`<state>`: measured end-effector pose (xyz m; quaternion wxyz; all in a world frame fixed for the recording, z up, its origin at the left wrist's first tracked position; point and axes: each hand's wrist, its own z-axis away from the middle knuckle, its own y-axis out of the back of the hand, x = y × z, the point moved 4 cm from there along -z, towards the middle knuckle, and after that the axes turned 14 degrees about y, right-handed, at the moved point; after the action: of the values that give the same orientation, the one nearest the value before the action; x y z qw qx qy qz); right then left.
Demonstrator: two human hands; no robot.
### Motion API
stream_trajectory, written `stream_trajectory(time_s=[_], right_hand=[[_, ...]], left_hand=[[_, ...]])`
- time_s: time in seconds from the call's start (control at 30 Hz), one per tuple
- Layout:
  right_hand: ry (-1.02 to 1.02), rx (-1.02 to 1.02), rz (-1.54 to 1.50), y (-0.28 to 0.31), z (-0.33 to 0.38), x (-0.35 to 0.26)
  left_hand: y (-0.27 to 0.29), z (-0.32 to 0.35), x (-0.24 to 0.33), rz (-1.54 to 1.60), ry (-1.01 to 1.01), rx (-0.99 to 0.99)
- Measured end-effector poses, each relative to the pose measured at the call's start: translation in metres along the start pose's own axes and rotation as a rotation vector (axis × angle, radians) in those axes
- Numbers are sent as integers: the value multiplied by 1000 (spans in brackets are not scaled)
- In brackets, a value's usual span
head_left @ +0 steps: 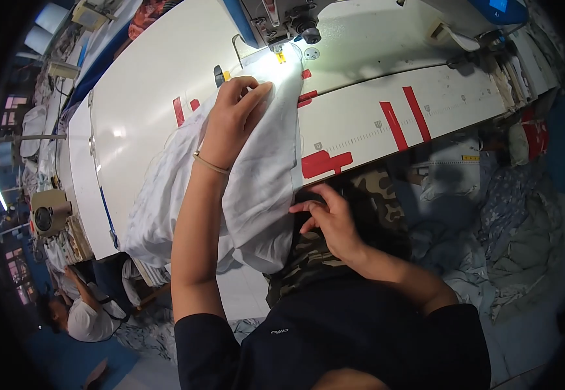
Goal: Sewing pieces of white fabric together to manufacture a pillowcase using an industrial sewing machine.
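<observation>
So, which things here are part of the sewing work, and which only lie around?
In use: white fabric, left hand pressing it flat, right hand at its lower edge, sewing machine, white table.

Lying about: red tape marks, heap of cloth, small motor.

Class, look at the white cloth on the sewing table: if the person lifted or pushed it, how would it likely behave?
The white cloth would probably be floppy: it already hangs over the table edge in soft folds. It looks thin and likely light, since it creases under the left hand. Pushed, it would likely bunch up rather than slide as one piece; the right hand touches its hanging edge.
</observation>
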<state>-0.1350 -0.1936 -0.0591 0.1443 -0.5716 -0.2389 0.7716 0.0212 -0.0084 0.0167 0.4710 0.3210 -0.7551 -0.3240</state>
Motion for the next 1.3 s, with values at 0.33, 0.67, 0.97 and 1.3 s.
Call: stream_trajectory(time_s=[0.33,0.67,0.97,1.3], right_hand=[[31,-313,-23,4,9,-35],[217,-949,817,66,70,-41],[-573,222,-510,88,-25,65],[-476,-261,-215,66,29,22]], left_hand=[[5,4,-5,152,60,-74],[6,-2,-19,392,224,-188],[5,1,-17,372,234,-191],[9,-5,-23,457,224,-174]])
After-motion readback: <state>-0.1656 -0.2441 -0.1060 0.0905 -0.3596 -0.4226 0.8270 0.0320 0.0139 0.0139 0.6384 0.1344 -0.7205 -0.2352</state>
